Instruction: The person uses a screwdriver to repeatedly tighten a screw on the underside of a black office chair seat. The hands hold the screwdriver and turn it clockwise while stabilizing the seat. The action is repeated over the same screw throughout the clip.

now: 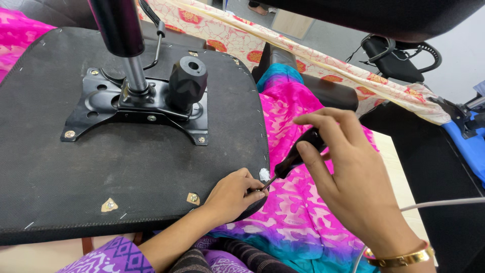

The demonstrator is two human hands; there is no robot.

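An upturned office chair seat (101, 167) with a black fabric underside lies in front of me. A black metal mounting plate (136, 108) with a gas cylinder (121, 35) and a black knob (187, 81) is bolted to it. My right hand (348, 172) grips the black handle of a screwdriver (295, 154). The tip points at the seat's near right corner. My left hand (232, 194) rests on that corner and pinches the shaft near the tip, beside a small white spot (264, 174).
Two brass-coloured bolt fittings (193, 198) sit near the seat's front edge. Pink and blue patterned cloth (298, 212) lies under my hands. A cream and red patterned cloth (323, 63) stretches across the back. Black chair parts (399, 55) stand at the right, with a white cable (444, 203).
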